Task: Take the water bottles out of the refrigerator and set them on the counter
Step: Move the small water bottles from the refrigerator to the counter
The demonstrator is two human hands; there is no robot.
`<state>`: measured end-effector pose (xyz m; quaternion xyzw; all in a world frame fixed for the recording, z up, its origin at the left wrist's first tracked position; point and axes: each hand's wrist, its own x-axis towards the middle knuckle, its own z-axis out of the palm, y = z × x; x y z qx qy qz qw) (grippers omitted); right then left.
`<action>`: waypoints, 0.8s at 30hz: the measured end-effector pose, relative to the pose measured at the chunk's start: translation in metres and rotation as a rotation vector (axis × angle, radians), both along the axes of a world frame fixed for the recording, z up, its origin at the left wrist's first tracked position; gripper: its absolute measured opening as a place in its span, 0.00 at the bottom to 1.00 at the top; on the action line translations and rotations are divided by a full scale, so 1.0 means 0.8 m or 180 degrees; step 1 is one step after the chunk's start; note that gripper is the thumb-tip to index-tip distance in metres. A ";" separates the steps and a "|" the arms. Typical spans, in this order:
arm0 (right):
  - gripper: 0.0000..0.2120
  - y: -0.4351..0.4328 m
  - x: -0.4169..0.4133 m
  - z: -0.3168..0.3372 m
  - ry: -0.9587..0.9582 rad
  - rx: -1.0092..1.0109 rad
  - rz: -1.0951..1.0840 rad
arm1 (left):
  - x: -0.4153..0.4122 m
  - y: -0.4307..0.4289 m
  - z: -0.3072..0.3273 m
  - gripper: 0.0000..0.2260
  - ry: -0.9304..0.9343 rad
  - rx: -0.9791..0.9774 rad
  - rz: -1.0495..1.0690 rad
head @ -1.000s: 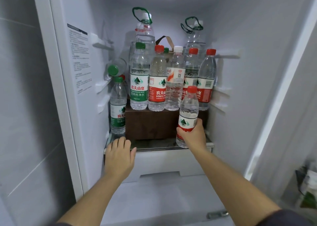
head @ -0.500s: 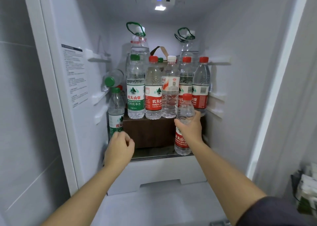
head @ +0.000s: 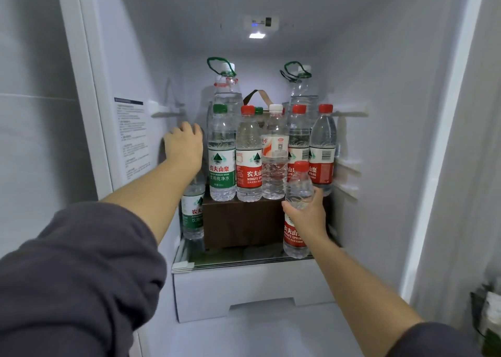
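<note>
Refrigerator [head: 379, 85] interior, white walls, lamp lit overhead.

Head view: the glass shelf [head: 244, 261] carries a brown box [head: 244, 221], with a row of tall bottles [head: 248, 156] standing on it.

The right hand [head: 306, 213] is wrapped round the waist of a small red-label bottle [head: 298, 185] at the shelf's front right corner. This bottle is upright, long axis vertical, clear, red-capped and looks full. Whether its base touches the glass I can't tell.

The left hand [head: 184, 145] is up by the left wall, fingers hidden, so its grip is unknown. A short green-label bottle [head: 192, 213] stands below it at the shelf's left edge.

Judgement: the right hand is nearer and can draw the bottle straight out, clear of the row close behind.
</note>
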<state>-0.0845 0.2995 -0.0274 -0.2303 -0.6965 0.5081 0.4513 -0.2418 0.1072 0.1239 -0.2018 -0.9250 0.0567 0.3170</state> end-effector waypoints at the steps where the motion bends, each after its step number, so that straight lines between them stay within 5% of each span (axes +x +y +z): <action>1: 0.31 0.000 0.000 0.000 -0.0001 -0.0009 0.0001 | -0.004 0.001 0.003 0.36 -0.0081 -0.0013 0.0001; 19: 0.29 0.005 -0.003 -0.005 0.0084 0.0007 0.0045 | 0.011 -0.018 0.028 0.32 0.0448 -0.0422 0.0227; 24: 0.29 -0.002 0.002 -0.003 0.0070 0.0060 0.0066 | 0.079 -0.037 0.073 0.16 0.0445 -0.0366 0.0251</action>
